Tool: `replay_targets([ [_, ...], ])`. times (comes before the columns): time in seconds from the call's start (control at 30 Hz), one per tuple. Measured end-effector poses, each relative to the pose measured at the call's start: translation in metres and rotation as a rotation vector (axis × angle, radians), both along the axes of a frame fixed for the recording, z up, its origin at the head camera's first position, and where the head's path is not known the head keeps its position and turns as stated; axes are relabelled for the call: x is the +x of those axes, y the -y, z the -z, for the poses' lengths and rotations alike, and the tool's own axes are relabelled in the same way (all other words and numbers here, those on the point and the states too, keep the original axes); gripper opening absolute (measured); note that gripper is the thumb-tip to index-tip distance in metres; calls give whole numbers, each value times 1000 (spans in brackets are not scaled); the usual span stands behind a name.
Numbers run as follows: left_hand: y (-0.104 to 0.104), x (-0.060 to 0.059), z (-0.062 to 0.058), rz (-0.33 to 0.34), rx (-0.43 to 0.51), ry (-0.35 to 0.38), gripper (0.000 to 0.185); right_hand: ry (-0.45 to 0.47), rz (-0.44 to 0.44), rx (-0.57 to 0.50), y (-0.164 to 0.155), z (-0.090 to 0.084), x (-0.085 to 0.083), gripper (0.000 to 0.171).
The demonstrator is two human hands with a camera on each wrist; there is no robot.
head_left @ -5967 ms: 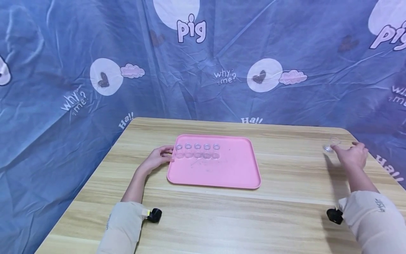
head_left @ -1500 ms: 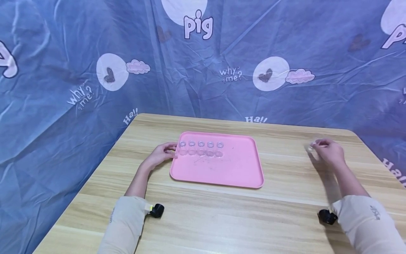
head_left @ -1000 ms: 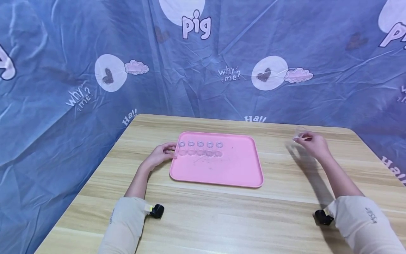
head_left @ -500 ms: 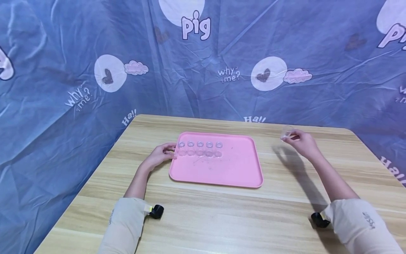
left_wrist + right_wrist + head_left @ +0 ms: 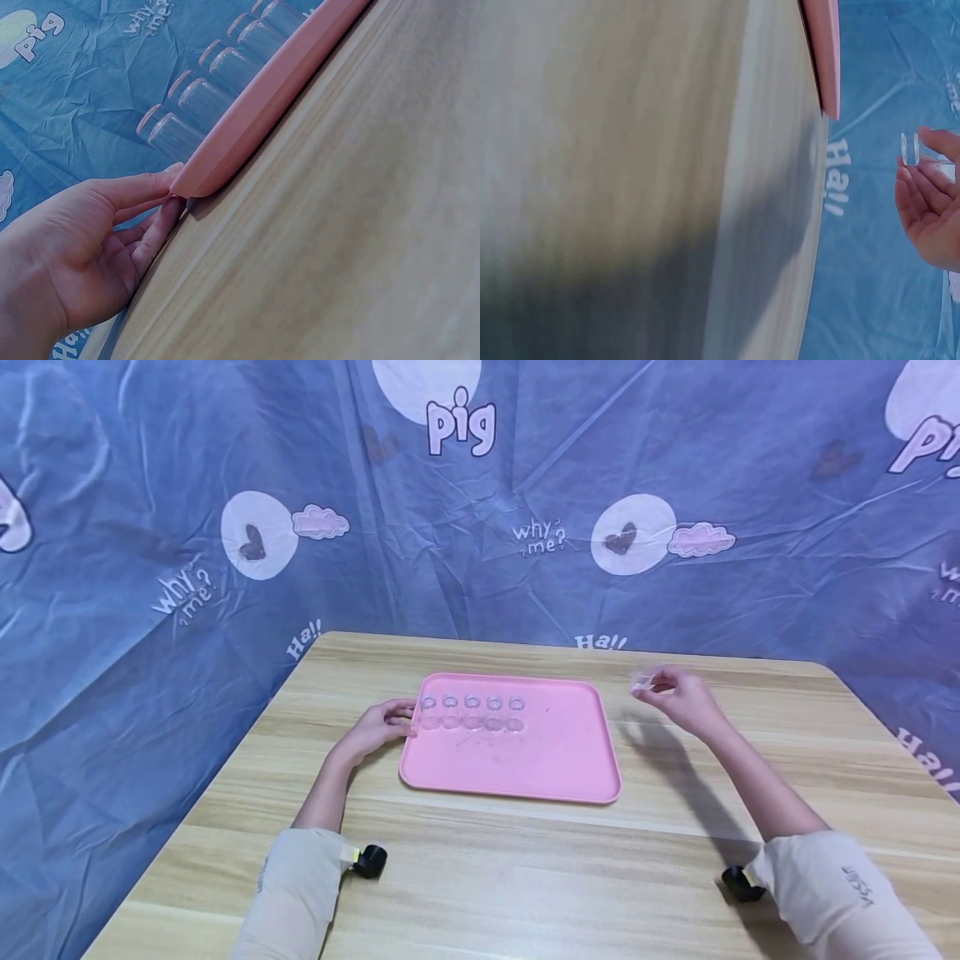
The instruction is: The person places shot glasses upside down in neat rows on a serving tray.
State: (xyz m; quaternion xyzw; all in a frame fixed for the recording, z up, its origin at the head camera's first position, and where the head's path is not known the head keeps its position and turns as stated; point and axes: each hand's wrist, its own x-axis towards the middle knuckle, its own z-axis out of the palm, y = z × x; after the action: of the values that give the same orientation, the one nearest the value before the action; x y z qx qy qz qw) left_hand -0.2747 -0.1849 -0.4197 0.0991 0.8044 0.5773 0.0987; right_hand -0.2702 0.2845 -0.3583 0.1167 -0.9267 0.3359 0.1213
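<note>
A pink tray [image 5: 555, 760] lies on the wooden table, its left end held by my left hand [image 5: 375, 729]. In the left wrist view, the fingertips of that hand [image 5: 82, 247] pinch the tray's corner [image 5: 196, 180]. Several clear shot glasses [image 5: 472, 703] stand in a row along the tray's far left part, thick bases up. My right hand [image 5: 686, 700] is raised above the table, just right of the tray's far corner. Its thumb and fingers pinch another clear shot glass [image 5: 641, 682]; in the right wrist view, the glass [image 5: 910, 149] sits at the fingertips.
The wooden table [image 5: 525, 885] extends around the tray to both sides and toward the front. A blue printed cloth [image 5: 420, 577] hangs behind the table and along its sides. Black wrist cameras [image 5: 370, 862] are strapped at both sleeves.
My right hand has picked up a shot glass at the table's right side and carried it left toward the tray. My left hand stays on the tray's edge; the row is unchanged.
</note>
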Motion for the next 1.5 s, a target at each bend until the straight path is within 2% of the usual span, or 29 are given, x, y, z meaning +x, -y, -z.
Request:
replay_targets([
  [0.23, 0, -3, 5, -5, -8, -7, 54, 10, -36, -38, 22, 3, 1, 25],
  [0.4, -1, -4, 4, 2, 13, 3, 54, -9, -122, -53, 34, 7, -1, 25],
  [0.5, -3, -1, -2, 9, 31, 19, 54, -8, -158, -34, 39, 8, -1, 25],
  [0.7, -8, 12, -23, 17, 14, 18, 53, -12, -198, -14, 45, 11, -1, 22],
  [0.83, -9, 16, -27, 15, 8, 16, 52, -24, -216, 2, 49, 10, -1, 22],
  [1.2, -7, 17, -25, 18, 5, 3, 52, -27, -201, 23, 63, 10, -2, 24],
  [1.4, -6, 14, -21, 19, 2, -6, 52, -14, -182, -50, 71, 10, -3, 19],
  [1.5, -2, 7, -12, 14, 9, 0, 53, 13, -168, -81, 74, 8, -3, 22],
])
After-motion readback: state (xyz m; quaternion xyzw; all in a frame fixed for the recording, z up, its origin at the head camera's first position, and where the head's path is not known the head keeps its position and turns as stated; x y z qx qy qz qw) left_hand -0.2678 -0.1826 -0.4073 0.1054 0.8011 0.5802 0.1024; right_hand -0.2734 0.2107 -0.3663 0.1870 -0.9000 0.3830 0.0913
